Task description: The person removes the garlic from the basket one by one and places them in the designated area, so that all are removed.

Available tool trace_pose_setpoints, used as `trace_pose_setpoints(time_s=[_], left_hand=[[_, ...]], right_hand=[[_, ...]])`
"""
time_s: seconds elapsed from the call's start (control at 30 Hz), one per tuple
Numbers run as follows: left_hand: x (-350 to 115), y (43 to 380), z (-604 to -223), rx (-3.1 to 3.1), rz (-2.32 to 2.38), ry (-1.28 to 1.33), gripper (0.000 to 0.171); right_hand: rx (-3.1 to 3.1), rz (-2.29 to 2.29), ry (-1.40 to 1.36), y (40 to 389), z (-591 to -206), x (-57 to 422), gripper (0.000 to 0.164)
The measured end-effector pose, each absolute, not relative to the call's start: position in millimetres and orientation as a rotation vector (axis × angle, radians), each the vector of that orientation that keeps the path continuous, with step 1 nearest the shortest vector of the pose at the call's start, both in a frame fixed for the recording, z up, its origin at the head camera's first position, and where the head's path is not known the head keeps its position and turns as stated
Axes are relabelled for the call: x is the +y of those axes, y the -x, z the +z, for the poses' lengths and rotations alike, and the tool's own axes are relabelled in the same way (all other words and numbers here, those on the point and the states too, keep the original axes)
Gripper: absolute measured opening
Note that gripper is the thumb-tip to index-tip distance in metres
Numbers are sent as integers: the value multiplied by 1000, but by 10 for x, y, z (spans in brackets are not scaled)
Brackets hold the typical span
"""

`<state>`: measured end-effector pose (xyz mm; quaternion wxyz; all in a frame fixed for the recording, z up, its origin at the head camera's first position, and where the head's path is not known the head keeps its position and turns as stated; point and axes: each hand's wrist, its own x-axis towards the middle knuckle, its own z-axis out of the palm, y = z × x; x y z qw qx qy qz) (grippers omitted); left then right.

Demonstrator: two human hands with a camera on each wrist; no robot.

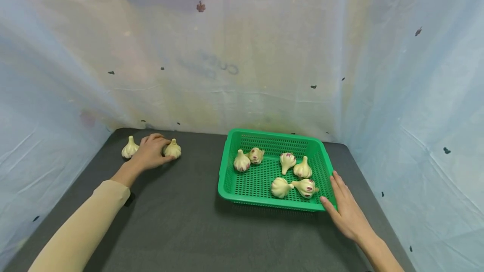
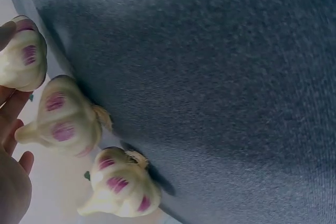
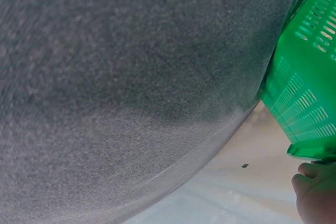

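My left hand [image 1: 153,152] pinches a garlic bulb [image 1: 174,149] between thumb and fingers at the far left of the dark table; the left wrist view has this bulb [image 2: 23,59] at its left edge. Two more bulbs are beside it there, a nearer garlic bulb [image 2: 65,119] and a lower garlic bulb [image 2: 123,184]. From the head, one garlic bulb [image 1: 130,147] shows left of the hand, which hides the other. My right hand [image 1: 348,211] rests with straight fingers along the right rim of a green basket [image 1: 272,205], thumb at its near corner.
Several garlic bulbs [image 1: 280,188] lie in the perforated basket, two at its left and the others toward its right. A pale plastic sheet [image 1: 242,74] hangs behind the dark table [image 1: 181,221] and down both sides.
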<state>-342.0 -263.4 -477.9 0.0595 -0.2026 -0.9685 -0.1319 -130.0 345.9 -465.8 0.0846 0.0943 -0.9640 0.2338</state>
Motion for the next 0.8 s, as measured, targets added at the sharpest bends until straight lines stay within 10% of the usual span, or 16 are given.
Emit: trace_pose_setpoints(time_s=[0.8], left_hand=[[-2672, 3381, -4798, -2931, -381, 561, 61]], right_hand=[[-2878, 709, -278, 1292, -4638, 3445, 76]])
